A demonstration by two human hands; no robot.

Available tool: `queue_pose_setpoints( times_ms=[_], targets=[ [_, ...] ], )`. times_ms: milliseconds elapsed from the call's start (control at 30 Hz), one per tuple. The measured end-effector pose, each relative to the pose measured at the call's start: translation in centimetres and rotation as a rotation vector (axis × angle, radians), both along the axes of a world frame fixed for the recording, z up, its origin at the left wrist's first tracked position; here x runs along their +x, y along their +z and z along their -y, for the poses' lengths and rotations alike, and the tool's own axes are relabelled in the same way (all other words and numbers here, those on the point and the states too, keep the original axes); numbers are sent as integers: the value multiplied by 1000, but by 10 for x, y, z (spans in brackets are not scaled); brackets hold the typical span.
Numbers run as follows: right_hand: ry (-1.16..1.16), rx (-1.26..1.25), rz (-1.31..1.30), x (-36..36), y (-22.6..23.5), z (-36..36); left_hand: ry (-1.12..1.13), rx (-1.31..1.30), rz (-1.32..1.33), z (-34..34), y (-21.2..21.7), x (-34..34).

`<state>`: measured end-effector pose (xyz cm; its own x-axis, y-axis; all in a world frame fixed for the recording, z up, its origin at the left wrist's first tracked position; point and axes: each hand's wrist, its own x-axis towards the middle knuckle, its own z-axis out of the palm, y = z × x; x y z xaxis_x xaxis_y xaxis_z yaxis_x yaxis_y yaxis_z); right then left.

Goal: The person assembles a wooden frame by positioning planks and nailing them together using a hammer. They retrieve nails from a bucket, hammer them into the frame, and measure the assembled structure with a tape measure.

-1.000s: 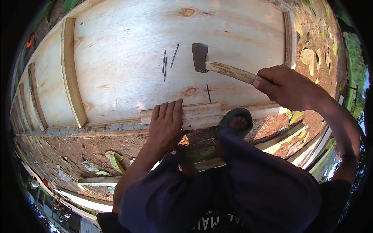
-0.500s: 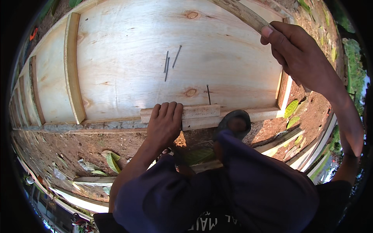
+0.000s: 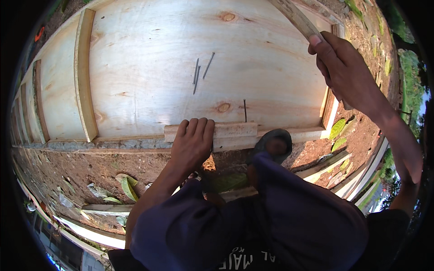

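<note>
Standing nail: a dark nail (image 3: 245, 111) stands nearly upright at the far side of the short wooden block (image 3: 235, 130), toward its right end; how deep its point sits in the wood cannot be told.
Short wooden block: lies lengthwise along the near edge of the plywood panel (image 3: 144, 90), its left part under the person's fingers.
Left hand: the left hand (image 3: 193, 143) bears on the block, four fingers together and bent over its top; the grip is closed down on the wood, the thumb hidden.
Right hand: the right hand (image 3: 341, 63) is raised over the panel's right side, its grip wrapped tightly round a wooden handle (image 3: 293, 18), thumb laid on it.
Handle: slants up to the left and runs out at the top edge, so its far end is out of sight.
Loose nails: three loose nails (image 3: 196, 81) lie close together on the panel, beyond the block and left of the standing nail.
Foot: a foot in dark footwear (image 3: 284, 137) is just beside the block's right end.
Crosspiece: a wooden crosspiece (image 3: 84, 77) spans the panel farther left.
Ground: brown soil (image 3: 68, 169) with green leaves (image 3: 129, 189) and lengths of timber (image 3: 107, 209).
</note>
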<state>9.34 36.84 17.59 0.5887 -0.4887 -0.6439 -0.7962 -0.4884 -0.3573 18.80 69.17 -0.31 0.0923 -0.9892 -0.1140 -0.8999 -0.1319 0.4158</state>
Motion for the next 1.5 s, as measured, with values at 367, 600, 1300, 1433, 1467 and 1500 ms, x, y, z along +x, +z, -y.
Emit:
queue_pose_setpoints(
  times_ms=[367, 600, 1300, 1433, 1467, 1500],
  targets=[
    [-311, 129, 136, 0, 13, 7, 30, -24, 4, -1, -3, -1],
    [-89, 208, -312, -24, -1, 2, -1, 11, 16, 3, -4, -4],
    [209, 212, -343, -31, -17, -5, 5, -22, 7, 6, -7, -5],
    [-161, 166, -330, 3, -2, 5, -2, 13, 32, 0, -3, -3],
    [-188, 96, -119, 10, 0, 16, 11, -24, 29, 0, -5, -1],
    [-191, 107, 23, 4, -5, 43, 26, -69, 21, 1, -6, -2]
  ],
)
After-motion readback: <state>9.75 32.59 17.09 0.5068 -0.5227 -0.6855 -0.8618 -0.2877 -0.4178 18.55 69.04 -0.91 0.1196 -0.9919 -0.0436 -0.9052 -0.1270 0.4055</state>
